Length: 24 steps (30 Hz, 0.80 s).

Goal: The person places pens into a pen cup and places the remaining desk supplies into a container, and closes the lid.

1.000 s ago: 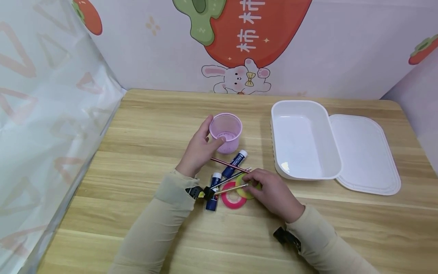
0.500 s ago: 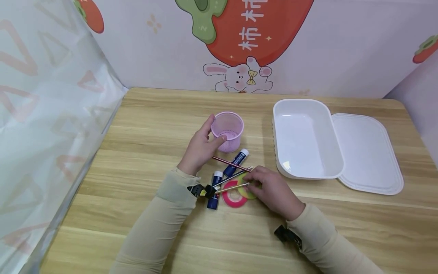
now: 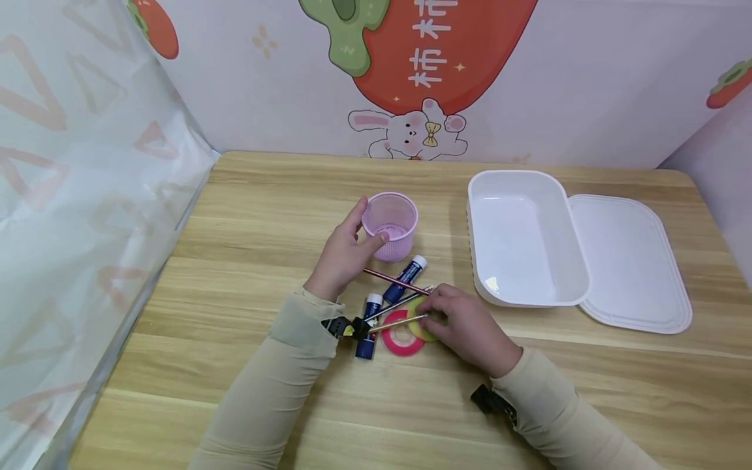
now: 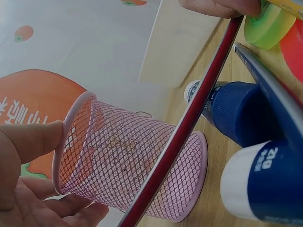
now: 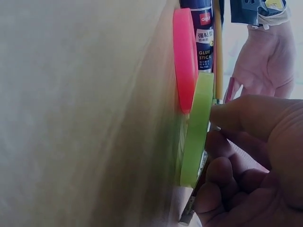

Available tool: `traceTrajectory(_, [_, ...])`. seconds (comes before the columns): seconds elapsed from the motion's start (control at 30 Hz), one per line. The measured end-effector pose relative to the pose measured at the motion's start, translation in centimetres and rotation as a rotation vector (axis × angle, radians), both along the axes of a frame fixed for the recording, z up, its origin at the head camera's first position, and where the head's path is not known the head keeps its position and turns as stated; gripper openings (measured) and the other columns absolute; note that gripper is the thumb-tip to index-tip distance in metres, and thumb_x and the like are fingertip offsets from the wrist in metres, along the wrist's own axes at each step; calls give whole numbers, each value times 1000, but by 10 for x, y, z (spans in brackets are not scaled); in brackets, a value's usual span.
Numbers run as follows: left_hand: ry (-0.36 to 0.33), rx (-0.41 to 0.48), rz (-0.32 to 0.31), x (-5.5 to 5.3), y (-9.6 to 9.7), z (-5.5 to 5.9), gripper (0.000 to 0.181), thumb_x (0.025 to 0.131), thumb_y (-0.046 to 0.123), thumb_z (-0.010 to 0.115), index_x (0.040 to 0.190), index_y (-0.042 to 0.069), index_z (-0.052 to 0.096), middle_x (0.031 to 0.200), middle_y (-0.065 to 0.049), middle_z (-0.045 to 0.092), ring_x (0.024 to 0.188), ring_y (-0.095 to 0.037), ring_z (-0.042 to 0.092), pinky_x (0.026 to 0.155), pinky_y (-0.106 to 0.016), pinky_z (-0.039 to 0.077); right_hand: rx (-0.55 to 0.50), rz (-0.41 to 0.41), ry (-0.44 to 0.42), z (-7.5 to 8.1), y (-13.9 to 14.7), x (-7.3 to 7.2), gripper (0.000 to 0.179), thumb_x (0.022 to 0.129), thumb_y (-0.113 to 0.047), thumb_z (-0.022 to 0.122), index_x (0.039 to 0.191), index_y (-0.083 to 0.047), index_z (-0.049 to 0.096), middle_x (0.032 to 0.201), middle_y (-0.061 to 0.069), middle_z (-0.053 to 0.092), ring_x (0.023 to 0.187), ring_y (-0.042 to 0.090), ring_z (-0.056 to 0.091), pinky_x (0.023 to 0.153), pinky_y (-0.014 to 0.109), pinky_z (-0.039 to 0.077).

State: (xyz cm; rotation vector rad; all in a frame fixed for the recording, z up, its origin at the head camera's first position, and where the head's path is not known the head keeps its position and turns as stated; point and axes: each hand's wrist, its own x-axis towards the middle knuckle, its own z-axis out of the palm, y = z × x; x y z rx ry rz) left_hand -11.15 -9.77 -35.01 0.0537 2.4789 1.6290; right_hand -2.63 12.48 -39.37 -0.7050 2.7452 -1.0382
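My left hand [image 3: 341,254] holds a pink mesh pen holder [image 3: 399,249] at its rim, the thumb at the near side and other fingers round the far side. In the left wrist view a red pencil [image 4: 187,113] slants across in front of the holder. The fingers of my right hand [image 3: 470,326] pinch its far end, low over the pile. Right beside those fingertips is a green tape roll [image 5: 196,132]. Two blue glue sticks [image 3: 407,277], a dark pencil [image 3: 390,308], a yellow pencil [image 3: 390,325] and a pink-red tape roll [image 3: 403,350] lie crossed together below the holder.
A white plastic box [image 3: 517,248] stands to the right, its flat white lid [image 3: 637,261] lying beyond it. All of this is on a wooden table [image 3: 264,215] with a printed backdrop [image 3: 282,85] behind it.
Almost nothing differs. The head view has shifted slightly since the earliest frame, while both hands keep their places at the pen holder and the pencil.
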Motion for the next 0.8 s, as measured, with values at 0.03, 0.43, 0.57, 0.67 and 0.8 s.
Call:
traceTrajectory(0.03, [-3, -3, 1, 0, 0, 0, 77, 99, 22, 65, 161, 15, 22, 164, -6, 29, 150, -24, 27, 120, -45, 26, 3, 0, -1, 0, 0, 0, 11, 86, -9, 79, 94, -15, 76, 93, -7, 63, 81, 8, 56, 72, 28, 52])
traceTrajectory(0.43, [-10, 19, 1, 1, -1, 1, 77, 98, 22, 66, 161, 15, 22, 164, -5, 28, 150, -25, 26, 121, -46, 24, 12, 23, -11, 1, 3, -1, 8, 85, -12, 80, 90, -17, 75, 89, -10, 60, 78, 8, 54, 69, 26, 51])
traceTrajectory(0.57, [-6, 21, 0, 2, -1, 0, 78, 98, 23, 67, 161, 14, 22, 164, -4, 28, 150, -27, 26, 120, -47, 24, -34, 49, -26, 0, 8, 1, 10, 85, -10, 79, 90, -18, 75, 88, -11, 63, 76, 8, 54, 67, 24, 50])
traceTrajectory(0.67, [3, 24, -3, 2, -1, 0, 78, 98, 22, 67, 161, 13, 22, 164, -5, 28, 150, -28, 26, 120, -47, 24, -84, 49, -80, 1, 13, 3, 12, 86, -9, 77, 91, -19, 74, 87, -12, 63, 74, 8, 53, 64, 23, 49])
traceTrajectory(0.8, [10, 30, -6, 2, -1, 0, 78, 98, 20, 67, 161, 12, 22, 164, -5, 27, 150, -28, 26, 121, -46, 23, -140, 22, -156, 1, 20, 7, 14, 86, -7, 75, 92, -20, 73, 83, -12, 61, 73, 8, 54, 63, 23, 50])
